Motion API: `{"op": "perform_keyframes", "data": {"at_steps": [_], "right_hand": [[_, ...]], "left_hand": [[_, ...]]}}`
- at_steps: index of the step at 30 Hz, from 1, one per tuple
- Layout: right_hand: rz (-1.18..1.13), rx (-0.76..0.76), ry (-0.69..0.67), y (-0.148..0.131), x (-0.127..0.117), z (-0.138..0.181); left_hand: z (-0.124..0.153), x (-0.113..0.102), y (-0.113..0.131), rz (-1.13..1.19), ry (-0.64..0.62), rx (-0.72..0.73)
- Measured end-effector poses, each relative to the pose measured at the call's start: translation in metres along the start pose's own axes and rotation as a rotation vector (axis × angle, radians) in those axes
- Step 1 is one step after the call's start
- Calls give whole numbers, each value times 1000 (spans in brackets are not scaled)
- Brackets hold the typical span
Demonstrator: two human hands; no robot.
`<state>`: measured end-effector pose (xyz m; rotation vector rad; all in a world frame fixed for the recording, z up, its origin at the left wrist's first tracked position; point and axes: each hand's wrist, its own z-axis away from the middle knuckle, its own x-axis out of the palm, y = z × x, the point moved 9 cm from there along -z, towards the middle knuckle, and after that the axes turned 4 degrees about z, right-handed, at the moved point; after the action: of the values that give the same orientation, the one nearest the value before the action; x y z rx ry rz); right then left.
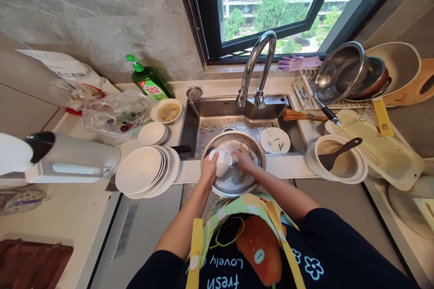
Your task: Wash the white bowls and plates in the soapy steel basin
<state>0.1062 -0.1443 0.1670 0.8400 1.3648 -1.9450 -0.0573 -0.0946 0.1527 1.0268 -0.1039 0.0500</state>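
Note:
Both of my hands hold a white ceramic cup [222,162] tilted on its side above a steel mixing bowl [233,186]. My left hand [208,170] wraps around the cup's body, while my right hand [244,160] sits at its open end. The bowl rests at the sink's front edge, with wet white residue inside it. A stainless steel sink [233,115] lies just behind the bowl. Next to it, a white plate [275,140] holds several dark green scraps.
A chrome faucet [257,70] rises behind the sink, with green dish soap [149,79] to the left. Stacked white plates [139,170] and plastic bags [117,115] sit left. A bamboo brush [301,116], a rack of pans [339,74] and a bowl holding a dark ladle [339,158] sit right.

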Motion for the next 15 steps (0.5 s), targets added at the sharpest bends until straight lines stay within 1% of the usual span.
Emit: {"op": "perform_keyframes", "data": {"at_steps": [2, 3, 6, 9, 11, 13, 15], "right_hand": [[-197, 88, 77, 3, -11, -5], [-267, 108, 111, 1, -15, -6], [-384, 88, 176, -17, -24, -5], [-414, 22, 189, -38, -24, -1], [-416, -34, 168, -47, -22, 2], [-391, -80, 126, -50, -18, 6], [-338, -95, 93, -48, -13, 9]], "left_hand": [[2, 2, 1, -6, 7, 11], [4, 3, 3, -14, 10, 20], [8, 6, 8, -26, 23, 55], [10, 7, 9, 9, 40, 62], [10, 6, 6, 40, 50, 36], [9, 5, 3, 79, 53, 8], [9, 6, 0, 127, 35, -12]]}}
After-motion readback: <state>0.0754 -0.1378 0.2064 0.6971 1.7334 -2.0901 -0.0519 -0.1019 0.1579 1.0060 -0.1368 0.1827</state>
